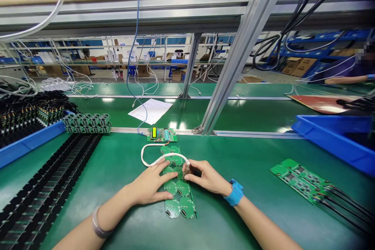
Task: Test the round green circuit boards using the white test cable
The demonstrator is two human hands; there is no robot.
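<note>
A panel of round green circuit boards point(172, 208) lies on the green table in front of me. My left hand point(149, 183) rests on its left side, fingers spread, holding nothing. My right hand point(206, 175) pinches a brownish connector point(187, 169) at the end of a white cable point(143, 156). The connector is over the panel's right side; whether its tip touches a board is hidden by it and the fingers. Beyond the panel, the cable runs to a green circuit board with a lit yellow-green display point(154, 133).
At left stand black slotted strips point(55, 179), stacked boards point(88, 123) and a blue tray point(32, 138). To the right lie a wired green board panel point(301, 179) and a blue bin point(331, 140). A metal post point(234, 62) rises beyond my hands. Another person point(342, 72) sits far right.
</note>
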